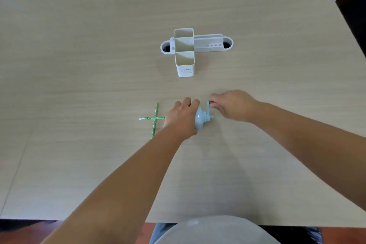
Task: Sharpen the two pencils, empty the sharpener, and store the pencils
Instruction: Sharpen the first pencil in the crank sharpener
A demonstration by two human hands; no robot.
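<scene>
A pale blue crank sharpener (200,120) stands on the table near the front middle. My left hand (181,118) wraps over its body from the left and hides most of it. My right hand (232,106) pinches the knob of the crank handle (209,105) on the sharpener's right side. One green pencil (151,118) lies level, its right end hidden under my left hand toward the sharpener. A second green pencil (154,120) lies on the table crossing the first, running near to far.
A white pen holder (186,65) with three open compartments stands farther back in the middle. Behind it a white oval cable port (227,42) is set into the wooden table (79,65). The table's front edge is close to my body.
</scene>
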